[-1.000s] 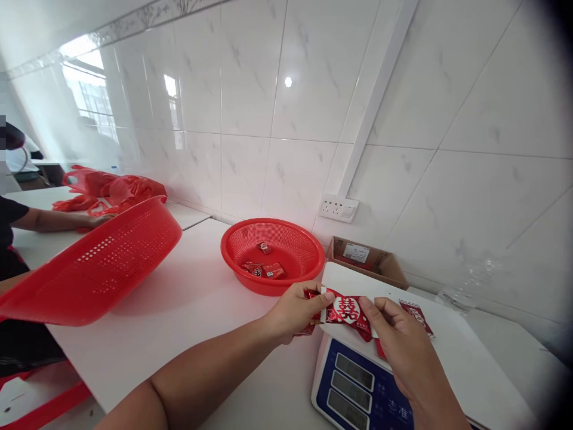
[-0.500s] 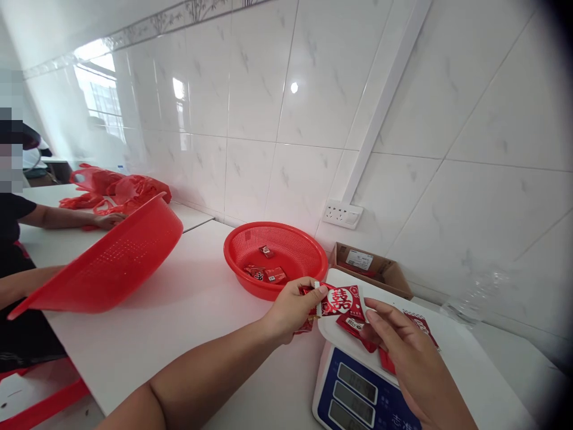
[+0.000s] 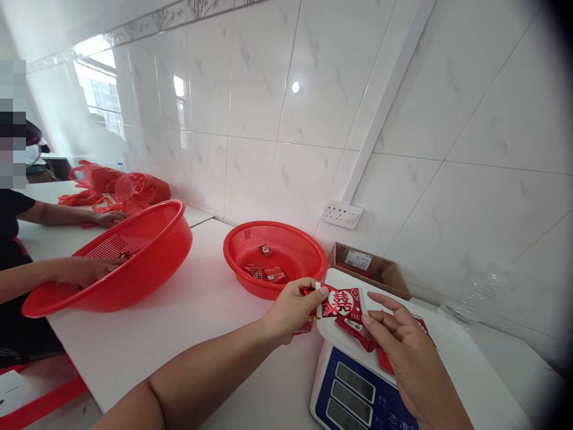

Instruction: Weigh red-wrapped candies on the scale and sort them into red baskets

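While my left hand (image 3: 293,309) pinches the red packet (image 3: 344,301) by its left edge, just over the near rim of the scale pan (image 3: 456,340), my right hand (image 3: 403,352) is released, fingers loose, holding nothing. It hovers over smaller packets (image 3: 356,327) lying on the pan; can't tell if the fingertips touch them. Scale display (image 3: 353,394) faces me. Small red basket (image 3: 275,236) sits just behind, a few packets inside. Co-worker's hand (image 3: 85,272) is in the big red basket (image 3: 147,263), left on the tabletop (image 3: 188,310). Cardboard box (image 3: 371,266) is by the wall.
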`<action>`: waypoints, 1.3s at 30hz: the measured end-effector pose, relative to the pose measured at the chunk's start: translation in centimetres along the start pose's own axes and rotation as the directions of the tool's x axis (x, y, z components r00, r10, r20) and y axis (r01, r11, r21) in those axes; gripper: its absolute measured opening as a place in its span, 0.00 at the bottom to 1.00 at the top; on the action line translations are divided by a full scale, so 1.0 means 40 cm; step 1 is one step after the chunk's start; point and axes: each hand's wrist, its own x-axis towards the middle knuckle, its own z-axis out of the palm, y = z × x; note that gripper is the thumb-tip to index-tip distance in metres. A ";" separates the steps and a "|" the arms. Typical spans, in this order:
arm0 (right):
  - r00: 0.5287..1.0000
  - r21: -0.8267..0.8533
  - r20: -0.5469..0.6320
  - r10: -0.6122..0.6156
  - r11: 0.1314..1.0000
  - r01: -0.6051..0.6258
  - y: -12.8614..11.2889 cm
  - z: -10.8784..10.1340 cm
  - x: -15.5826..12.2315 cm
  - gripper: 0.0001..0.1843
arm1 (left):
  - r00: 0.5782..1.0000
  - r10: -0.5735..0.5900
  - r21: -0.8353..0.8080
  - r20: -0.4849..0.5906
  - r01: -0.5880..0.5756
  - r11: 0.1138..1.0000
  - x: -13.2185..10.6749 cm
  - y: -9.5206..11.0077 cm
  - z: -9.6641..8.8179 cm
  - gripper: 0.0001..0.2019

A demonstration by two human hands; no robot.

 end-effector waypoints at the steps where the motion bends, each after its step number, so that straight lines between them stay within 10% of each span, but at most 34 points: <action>1: 1.000 -0.005 -0.002 -0.006 1.000 0.006 0.000 0.000 0.000 0.32 | 1.000 -0.001 -0.005 -0.003 0.001 1.000 0.000 0.000 0.001 0.21; 30: 0.999 -0.020 -0.003 -0.031 0.999 0.031 -0.002 0.003 -0.004 0.33 | 0.999 -0.015 0.032 -0.030 0.016 0.999 0.002 0.002 -0.003 0.22; 39: 0.999 -0.136 0.045 0.007 0.991 -0.001 0.022 -0.011 0.014 0.21 | 0.986 -0.093 0.195 0.139 0.065 0.979 0.001 -0.015 -0.012 0.21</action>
